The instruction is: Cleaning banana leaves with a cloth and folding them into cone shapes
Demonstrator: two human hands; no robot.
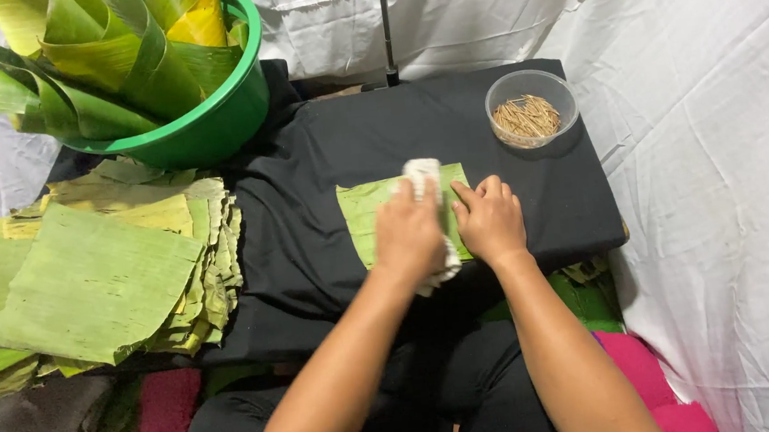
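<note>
Left hand (409, 232) presses a white cloth (424, 178) onto a leaf piece (361, 213), fingers closed on the cloth. Right hand (490, 219) lies flat on the same leaf, fingers together, apparently gripping nothing. Leaf lies mid table (313, 240), on black cover. Left: stacked leaves (97, 275). Farther back: clear bowl of sticks (531, 108), green basin (212, 120) of rolled leaves.
</note>
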